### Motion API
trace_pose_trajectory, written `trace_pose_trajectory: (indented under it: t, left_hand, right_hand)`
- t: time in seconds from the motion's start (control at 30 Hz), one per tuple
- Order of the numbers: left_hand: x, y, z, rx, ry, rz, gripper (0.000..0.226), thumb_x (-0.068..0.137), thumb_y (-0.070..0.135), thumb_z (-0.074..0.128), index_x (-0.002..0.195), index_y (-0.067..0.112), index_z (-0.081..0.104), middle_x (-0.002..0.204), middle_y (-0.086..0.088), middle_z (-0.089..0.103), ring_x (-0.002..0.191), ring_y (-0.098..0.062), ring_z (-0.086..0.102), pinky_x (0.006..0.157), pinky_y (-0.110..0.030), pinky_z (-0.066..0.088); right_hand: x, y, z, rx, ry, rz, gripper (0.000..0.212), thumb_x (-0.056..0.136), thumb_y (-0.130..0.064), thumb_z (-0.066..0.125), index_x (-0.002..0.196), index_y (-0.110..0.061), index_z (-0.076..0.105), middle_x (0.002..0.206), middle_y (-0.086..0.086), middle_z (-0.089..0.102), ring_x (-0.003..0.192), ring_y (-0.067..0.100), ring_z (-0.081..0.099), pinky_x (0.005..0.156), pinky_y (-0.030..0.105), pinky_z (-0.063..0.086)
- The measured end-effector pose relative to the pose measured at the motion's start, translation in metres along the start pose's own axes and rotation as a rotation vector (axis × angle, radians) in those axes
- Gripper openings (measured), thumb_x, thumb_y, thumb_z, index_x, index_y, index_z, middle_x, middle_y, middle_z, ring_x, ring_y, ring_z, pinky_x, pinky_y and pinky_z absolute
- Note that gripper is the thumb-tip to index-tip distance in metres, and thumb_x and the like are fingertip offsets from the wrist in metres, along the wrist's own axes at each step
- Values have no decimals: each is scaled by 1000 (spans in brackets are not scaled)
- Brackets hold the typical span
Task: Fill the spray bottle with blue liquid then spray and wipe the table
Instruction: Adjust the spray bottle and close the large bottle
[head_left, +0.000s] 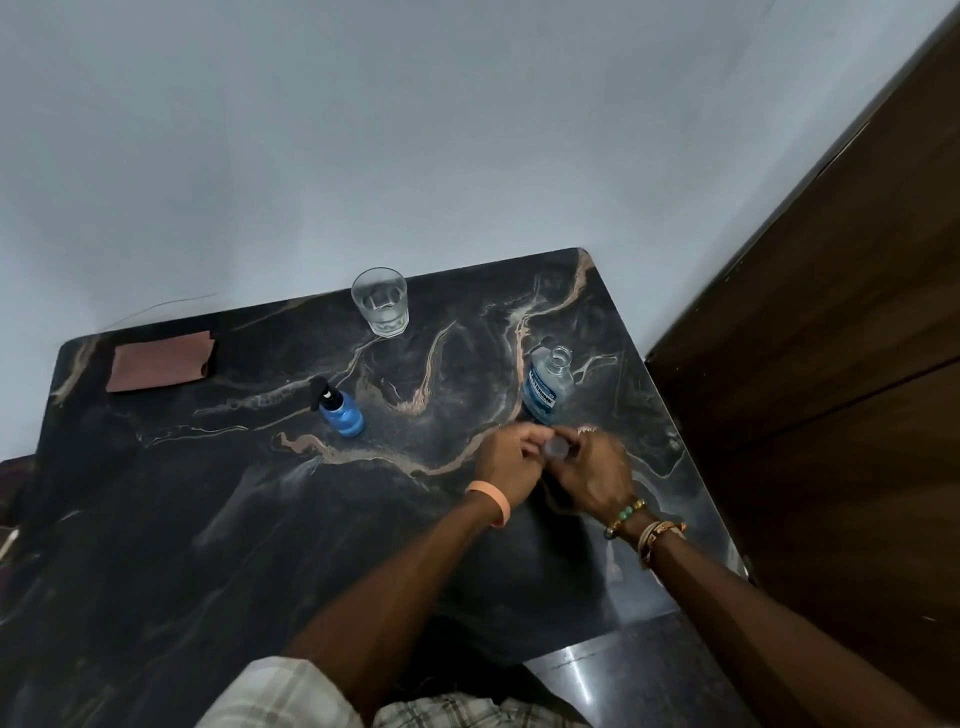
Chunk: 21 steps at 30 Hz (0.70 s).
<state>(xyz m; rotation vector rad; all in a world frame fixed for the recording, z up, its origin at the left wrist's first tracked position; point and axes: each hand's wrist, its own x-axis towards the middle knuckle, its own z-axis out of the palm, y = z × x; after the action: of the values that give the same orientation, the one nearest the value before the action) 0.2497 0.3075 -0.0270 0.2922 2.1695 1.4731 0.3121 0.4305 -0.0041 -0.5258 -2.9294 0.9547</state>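
A small spray bottle (340, 412) full of blue liquid stands with its black nozzle on, left of centre on the dark marble table (208, 493). An uncapped bottle of blue liquid (545, 387) stands near the right edge. Just in front of it my left hand (509, 457) and my right hand (592, 473) meet around a small greyish cap (555, 448), fingers of both curled on it. A folded brown cloth (161, 361) lies at the far left corner.
A glass (380, 301) with some clear water stands at the table's back edge by the pale wall. A dark wooden door (831, 338) runs along the right. The table's front right corner ends over a shiny floor (623, 686).
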Motion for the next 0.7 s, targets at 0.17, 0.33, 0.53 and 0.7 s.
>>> trace_pose_trajectory:
  t: [0.17,0.33,0.53,0.7]
  left_hand:
    - [2,51,-39,-49,186,291,39,76,-10,63,87,26,73,90,6,72,77,-9,66,73,-25,56]
    - [15,107,-59,-50,250,426,30,81,-9,64,96,14,74,96,-1,71,81,-7,67,74,-21,57]
    - [29,126,-64,42,227,392,27,85,-7,63,100,11,75,102,-1,71,79,5,63,69,-5,49]
    - [34,113,-54,30,220,343,28,84,-9,62,102,8,75,100,-3,72,79,-2,65,73,-8,51]
  right_hand:
    - [14,-43,-47,22,224,-124,30,79,-33,74,107,-23,71,89,-3,73,76,11,67,67,26,55]
    - [41,-70,-85,2,358,-201,36,79,-37,73,112,-22,71,97,-1,72,82,10,64,71,25,54]
    - [63,-72,-98,-15,314,-176,41,78,-34,75,115,-18,71,90,2,71,74,12,62,69,28,56]
    - [64,-64,-91,-52,226,-129,39,78,-31,73,116,-23,71,78,0,69,66,12,61,65,29,55]
